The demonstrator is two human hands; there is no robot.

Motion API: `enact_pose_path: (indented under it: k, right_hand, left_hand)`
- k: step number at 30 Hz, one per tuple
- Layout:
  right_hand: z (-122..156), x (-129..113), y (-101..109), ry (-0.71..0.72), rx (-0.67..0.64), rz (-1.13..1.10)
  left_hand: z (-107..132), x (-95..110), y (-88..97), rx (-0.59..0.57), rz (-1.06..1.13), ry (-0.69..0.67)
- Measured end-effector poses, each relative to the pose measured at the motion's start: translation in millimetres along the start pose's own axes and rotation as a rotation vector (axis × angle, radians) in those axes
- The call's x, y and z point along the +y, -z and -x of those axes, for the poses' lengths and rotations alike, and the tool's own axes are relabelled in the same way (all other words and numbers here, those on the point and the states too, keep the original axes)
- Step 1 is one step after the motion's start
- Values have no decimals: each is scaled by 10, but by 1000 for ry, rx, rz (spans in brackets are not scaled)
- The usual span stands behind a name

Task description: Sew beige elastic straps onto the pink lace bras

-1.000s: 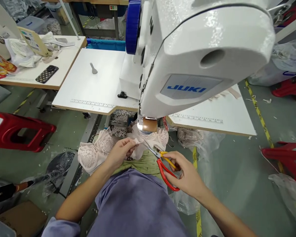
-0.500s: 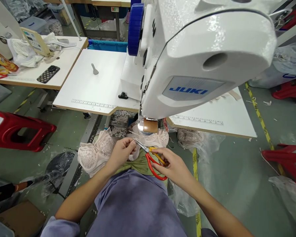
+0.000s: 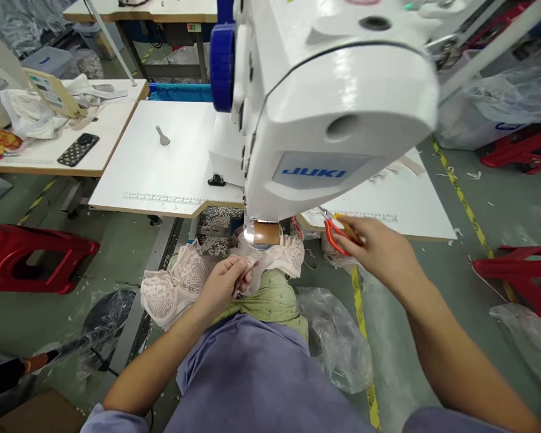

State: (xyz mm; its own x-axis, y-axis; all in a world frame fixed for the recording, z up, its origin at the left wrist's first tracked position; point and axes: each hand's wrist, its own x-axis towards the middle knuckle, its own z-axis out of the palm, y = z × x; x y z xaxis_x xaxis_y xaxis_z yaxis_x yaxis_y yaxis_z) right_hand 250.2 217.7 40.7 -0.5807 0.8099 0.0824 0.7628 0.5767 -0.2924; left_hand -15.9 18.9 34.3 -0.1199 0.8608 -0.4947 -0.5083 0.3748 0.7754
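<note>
A beige lace bra (image 3: 180,278) hangs in front of the white sewing machine (image 3: 342,102), one cup beneath its head and others toward the left. My left hand (image 3: 229,278) is closed, pinching a strip of the bra's edge or strap between thumb and fingers. My right hand (image 3: 379,246) is wrapped round the handles of scissors (image 3: 338,234) with red and orange grips. Their tips lie over the front edge of the right table panel, apart from the bra. Green cloth (image 3: 270,300) covers my lap below the bra.
On the left white table panel (image 3: 180,144) lies a grey spoon-shaped tool (image 3: 162,136). A phone (image 3: 78,149) rests on the neighbouring table. Red stools (image 3: 36,255) stand at both sides, and plastic bags (image 3: 338,343) lie on the floor.
My right hand has carried the scissors away from the bra, to the right and forward over the table edge. My left hand stays at the bra. The view has shifted slightly.
</note>
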Motion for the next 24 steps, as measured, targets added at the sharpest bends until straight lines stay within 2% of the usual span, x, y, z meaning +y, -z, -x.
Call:
enact_pose_path:
  k: [2,4,5,7,8,9,10,11,13,14,15,16,17,18,19,20,22,24]
  right_hand:
    - [-126,-108,30,93,129,71]
    - [-80,-398,-32,239,164,28]
    - [-7,-569,-97,352,111,-32]
    - [172,-855,-264,590,-83,-172]
    - [246,-938,-345,649,-161,-226]
    - [298,-973,-413,638,-201,-268]
    - [323,-964,-463,573,-208,-305]
    - [325,-920,-492,456,-189,-342]
    - [292,-793,-502,138,-120,-468]
    - [272,-745,-495,-30,-105,-590]
    - [259,-724,-488,-192,-112,-762]
    - [257,-737,-487,-348,-135,-972]
    - [268,-784,-492,-490,-179,-1200]
    - [291,-860,-501,-610,-238,-1422]
    - [326,-955,-511,-707,-299,-1612]
    - [368,-1058,-515,-777,-353,-1757]
    - [457,-1247,-486,-815,-426,-1910]
    - [507,-1368,-398,-738,-462,-1924]
  left_hand:
    - [14,106,-36,-96,-31,82]
    - [25,214,-80,-175,-106,176]
    - [28,262,-104,-216,-160,224]
    - [31,325,-141,-315,-315,292]
    - [33,334,-148,-345,-417,278]
    - [39,324,-144,-327,-540,212]
    - [47,290,-129,-250,-670,92]
    - [58,230,-104,-116,-785,-64]
    - [76,24,-40,198,-899,-381]
    - [76,-119,-16,283,-885,-456]
    - [68,-281,-7,248,-815,-477]
    - [53,-453,-19,114,-685,-411]
    - [34,-623,-54,-88,-507,-259]
    - [18,-779,-109,-239,-294,-122]
    - [10,-909,-178,-336,-78,-23]
    - [16,-1003,-253,-374,112,10]
    - [76,-1066,-375,-324,351,-90]
    - [180,-974,-411,-241,304,-269]
